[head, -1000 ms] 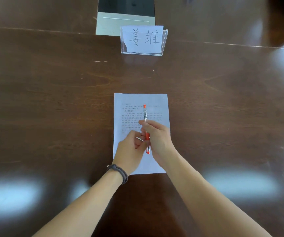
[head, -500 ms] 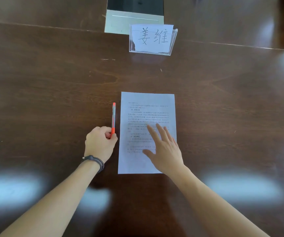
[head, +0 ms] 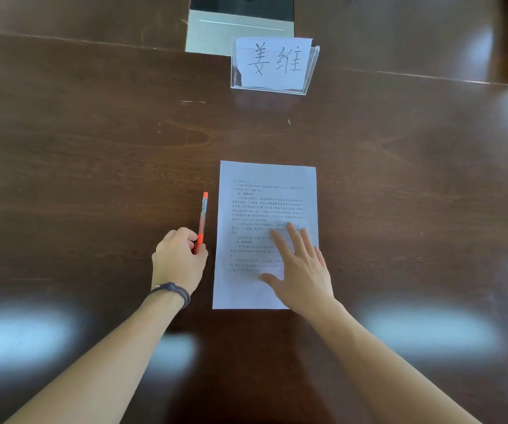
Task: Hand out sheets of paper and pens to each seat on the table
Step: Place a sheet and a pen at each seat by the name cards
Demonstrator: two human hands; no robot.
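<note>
Pen (head: 202, 218) and sheet of paper (head: 267, 209) are being laid side by side on the desk (head: 93, 148), in front of the name card (head: 274, 64). The pen's long axis is being kept parallel to the sheet's left edge, just beside it and not touching, with its orange cap pointing away toward the name card. Its near end is being pinched in the grip of the left hand (head: 177, 261), whose fingers are curled shut around the barrel. Whether the pen is lying fully on the desk cannot be told. The right hand (head: 300, 270) is being spread flat, fingers apart, on the lower right part of the sheet, clasping nothing. Since the pen lies left of the sheet, the left hand is nearer to it, and only a release seems to be needed.
</note>
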